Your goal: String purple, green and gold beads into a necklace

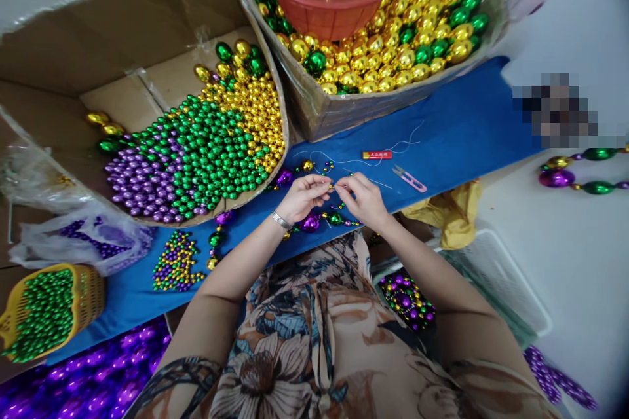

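Bead (331, 187), one, gold: pinched at the fingertips of left hand (306, 198). Just right of it: right hand (362, 196), fingertips pressed together, contents too small to tell. Axis: unreadable.

- Single view from a camera worn on the person's head, facing forward and steeply down past the chest.
- Closest to the lens, along the bottom edge: a loose cream, brown and blue flower-printed fabric top (295, 347), seen from above.
- Near the centre, at arm's reach: the person's bare left hand (305, 198) and bare right hand (362, 200), above a long blue cloth (457, 114) that slants up from lower left to upper right.
- Farther away: a large brown cardboard box (44, 52), viewed down through its open top, and a second brown cardboard box (339, 111), cut off by the top edge.
- Coverage is wide; the right-hand corners darken.
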A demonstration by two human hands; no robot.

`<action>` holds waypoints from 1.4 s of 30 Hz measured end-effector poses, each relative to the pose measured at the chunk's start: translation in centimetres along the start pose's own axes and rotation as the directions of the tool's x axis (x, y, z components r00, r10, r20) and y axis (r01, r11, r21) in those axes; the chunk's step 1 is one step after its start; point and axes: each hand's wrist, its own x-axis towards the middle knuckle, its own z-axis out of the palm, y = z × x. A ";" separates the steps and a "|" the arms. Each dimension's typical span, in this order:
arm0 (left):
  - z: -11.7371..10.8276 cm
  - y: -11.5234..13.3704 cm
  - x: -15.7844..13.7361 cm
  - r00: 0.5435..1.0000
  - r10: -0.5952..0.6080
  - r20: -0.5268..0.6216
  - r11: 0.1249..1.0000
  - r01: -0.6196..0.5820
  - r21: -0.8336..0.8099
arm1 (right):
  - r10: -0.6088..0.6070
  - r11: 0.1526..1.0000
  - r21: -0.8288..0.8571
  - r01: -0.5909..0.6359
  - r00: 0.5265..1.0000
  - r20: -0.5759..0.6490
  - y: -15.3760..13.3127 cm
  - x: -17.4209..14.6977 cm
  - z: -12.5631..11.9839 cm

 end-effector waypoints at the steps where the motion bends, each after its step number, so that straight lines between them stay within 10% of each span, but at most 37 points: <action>1: 0.1 -0.1 0.1 1.000 0.000 -0.011 1.000 0.000 0.000 | -0.007 1.000 -0.005 0.007 1.000 0.004 0.0 0.0 0.2; 16: 0.8 0.1 0.6 0.961 0.275 -0.008 0.857 -0.242 0.454 | 0.084 0.964 -0.260 -0.047 0.987 0.134 5.5 -0.3 0.2; 20: 1.4 0.4 0.7 0.951 0.301 0.071 0.814 -0.295 0.500 | 0.107 0.990 0.068 -0.123 0.972 0.207 3.7 0.0 -0.4; 26: 1.2 0.2 1.0 0.950 0.296 0.095 0.798 -0.301 0.522 | 0.287 0.795 0.457 -0.398 0.912 0.293 2.5 -0.3 0.0; 35: -1.0 0.0 2.8 0.895 0.039 0.445 0.272 -0.438 0.857 | 0.337 0.873 0.325 -0.364 0.931 0.139 3.3 -0.3 -0.8; 42: -0.8 -0.6 3.4 0.906 0.015 0.422 0.270 -0.410 0.871 | 0.316 0.899 0.281 -0.336 0.942 0.115 2.8 -0.1 -0.9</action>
